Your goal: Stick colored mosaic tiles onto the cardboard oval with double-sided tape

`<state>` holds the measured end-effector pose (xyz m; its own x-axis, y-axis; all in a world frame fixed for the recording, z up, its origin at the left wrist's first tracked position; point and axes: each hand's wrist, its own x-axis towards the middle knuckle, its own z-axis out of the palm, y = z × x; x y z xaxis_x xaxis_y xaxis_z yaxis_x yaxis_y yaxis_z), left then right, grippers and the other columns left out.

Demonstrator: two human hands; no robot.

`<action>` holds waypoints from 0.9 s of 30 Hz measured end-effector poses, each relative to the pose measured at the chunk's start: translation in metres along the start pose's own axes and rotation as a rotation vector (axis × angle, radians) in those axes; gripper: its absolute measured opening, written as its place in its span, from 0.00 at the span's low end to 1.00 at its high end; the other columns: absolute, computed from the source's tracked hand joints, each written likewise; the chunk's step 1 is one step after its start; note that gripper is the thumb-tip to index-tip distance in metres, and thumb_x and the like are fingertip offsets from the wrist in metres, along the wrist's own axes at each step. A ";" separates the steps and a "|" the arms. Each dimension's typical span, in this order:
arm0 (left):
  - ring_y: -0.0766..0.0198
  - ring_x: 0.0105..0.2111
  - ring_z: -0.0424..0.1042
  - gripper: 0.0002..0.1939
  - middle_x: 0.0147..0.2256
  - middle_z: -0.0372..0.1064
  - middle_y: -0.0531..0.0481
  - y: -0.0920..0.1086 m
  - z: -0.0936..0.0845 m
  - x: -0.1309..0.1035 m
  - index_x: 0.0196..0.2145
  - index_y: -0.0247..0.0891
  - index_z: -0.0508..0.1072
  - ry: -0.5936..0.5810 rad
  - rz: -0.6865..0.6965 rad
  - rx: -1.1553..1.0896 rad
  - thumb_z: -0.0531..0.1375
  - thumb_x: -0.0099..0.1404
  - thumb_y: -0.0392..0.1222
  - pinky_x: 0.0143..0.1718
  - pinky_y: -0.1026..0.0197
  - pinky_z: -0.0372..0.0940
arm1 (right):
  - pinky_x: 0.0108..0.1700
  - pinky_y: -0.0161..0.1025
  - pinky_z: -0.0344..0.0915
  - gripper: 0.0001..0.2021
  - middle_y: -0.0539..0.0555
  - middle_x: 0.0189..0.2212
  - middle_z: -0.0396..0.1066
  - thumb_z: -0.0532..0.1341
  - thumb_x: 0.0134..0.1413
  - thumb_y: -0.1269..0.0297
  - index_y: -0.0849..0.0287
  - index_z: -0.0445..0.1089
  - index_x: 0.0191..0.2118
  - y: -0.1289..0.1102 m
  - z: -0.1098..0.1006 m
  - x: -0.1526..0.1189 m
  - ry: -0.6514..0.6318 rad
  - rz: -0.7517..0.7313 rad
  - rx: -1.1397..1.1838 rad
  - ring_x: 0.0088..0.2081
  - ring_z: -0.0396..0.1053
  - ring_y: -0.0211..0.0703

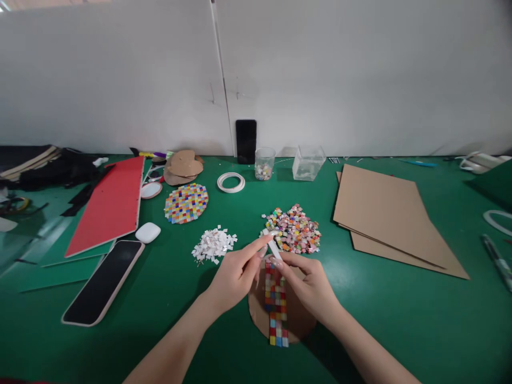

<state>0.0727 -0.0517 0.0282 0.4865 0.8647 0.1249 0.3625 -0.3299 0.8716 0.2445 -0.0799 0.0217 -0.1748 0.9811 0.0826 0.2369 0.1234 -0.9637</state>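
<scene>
Between my two hands is a small white strip (274, 248), pinched at its lower end by my right hand (306, 277). My left hand (239, 273) has its fingers pressed together at the strip's upper left; whether it also grips the strip is hard to tell. Beneath both hands lies a round cardboard piece (298, 320), with a band of coloured square tiles (276, 304) down its middle. A heap of mixed colourful tiles (298, 229) sits just beyond my fingers. White tile pieces (214, 245) are piled to the left.
A tiled disc (186, 203), tape roll (231, 182), cup (264, 164), clear box (308, 162) and upright phone (246, 141) stand or lie farther back. Left are a large phone (104, 282), white case (148, 232) and red board (110, 205). Cardboard sheets (384, 213) lie right.
</scene>
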 end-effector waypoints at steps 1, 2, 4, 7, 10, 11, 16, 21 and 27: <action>0.71 0.18 0.62 0.21 0.17 0.63 0.57 0.002 -0.001 0.000 0.58 0.44 0.57 -0.033 -0.016 -0.050 0.44 0.68 0.37 0.24 0.69 0.59 | 0.31 0.34 0.62 0.12 0.51 0.26 0.72 0.54 0.58 0.60 0.59 0.73 0.34 0.001 0.000 0.000 0.019 0.007 -0.009 0.30 0.67 0.41; 0.72 0.17 0.61 0.21 0.17 0.62 0.57 0.004 -0.001 0.000 0.57 0.44 0.58 -0.066 -0.043 -0.109 0.44 0.68 0.38 0.23 0.69 0.59 | 0.30 0.34 0.62 0.13 0.51 0.26 0.72 0.54 0.58 0.59 0.59 0.73 0.34 0.002 0.001 0.001 0.036 0.015 -0.011 0.29 0.67 0.41; 0.73 0.15 0.58 0.21 0.16 0.60 0.58 0.008 -0.003 -0.001 0.57 0.44 0.58 -0.130 -0.114 -0.265 0.45 0.68 0.38 0.19 0.70 0.57 | 0.30 0.34 0.62 0.13 0.52 0.26 0.72 0.55 0.57 0.58 0.60 0.73 0.34 0.003 0.001 0.001 0.067 0.028 -0.004 0.29 0.67 0.41; 0.74 0.12 0.55 0.20 0.15 0.59 0.59 0.009 -0.006 -0.002 0.56 0.43 0.60 -0.195 -0.211 -0.522 0.46 0.67 0.40 0.15 0.71 0.55 | 0.30 0.33 0.62 0.12 0.52 0.27 0.72 0.55 0.57 0.58 0.60 0.72 0.34 0.003 0.002 0.002 0.095 0.033 0.011 0.29 0.67 0.40; 0.75 0.10 0.53 0.19 0.15 0.59 0.59 0.011 -0.008 -0.003 0.54 0.43 0.62 -0.204 -0.251 -0.666 0.48 0.67 0.42 0.12 0.72 0.52 | 0.31 0.33 0.63 0.12 0.52 0.27 0.72 0.56 0.56 0.58 0.60 0.72 0.33 0.003 0.002 0.002 0.088 0.029 0.012 0.29 0.67 0.40; 0.75 0.10 0.54 0.18 0.15 0.59 0.59 0.012 -0.008 -0.003 0.54 0.42 0.63 -0.212 -0.257 -0.681 0.48 0.67 0.42 0.12 0.72 0.52 | 0.31 0.33 0.62 0.12 0.52 0.27 0.72 0.56 0.56 0.58 0.60 0.72 0.33 0.004 0.002 0.002 0.083 0.027 0.011 0.29 0.67 0.40; 0.75 0.12 0.58 0.16 0.14 0.60 0.58 0.021 -0.010 -0.004 0.50 0.38 0.65 -0.271 -0.278 -0.678 0.52 0.66 0.45 0.15 0.73 0.56 | 0.28 0.32 0.60 0.14 0.51 0.24 0.69 0.54 0.57 0.58 0.60 0.72 0.30 0.004 0.001 0.001 0.053 0.026 -0.001 0.26 0.64 0.38; 0.76 0.10 0.55 0.08 0.13 0.60 0.61 0.014 -0.018 0.005 0.36 0.40 0.62 0.156 -0.271 -0.656 0.54 0.65 0.47 0.12 0.73 0.52 | 0.25 0.31 0.57 0.15 0.50 0.21 0.65 0.54 0.58 0.57 0.61 0.71 0.30 -0.001 0.000 0.000 -0.019 0.031 -0.066 0.23 0.60 0.36; 0.75 0.12 0.56 0.14 0.14 0.60 0.60 0.009 -0.018 0.012 0.29 0.38 0.61 0.148 -0.362 -0.574 0.53 0.64 0.51 0.13 0.73 0.51 | 0.26 0.31 0.57 0.15 0.49 0.21 0.66 0.53 0.59 0.57 0.60 0.71 0.30 -0.002 -0.001 -0.001 -0.073 -0.010 -0.080 0.24 0.61 0.36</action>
<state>0.0677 -0.0379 0.0459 0.2859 0.9385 -0.1935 -0.0157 0.2064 0.9783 0.2445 -0.0807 0.0241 -0.2456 0.9668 0.0706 0.3103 0.1474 -0.9391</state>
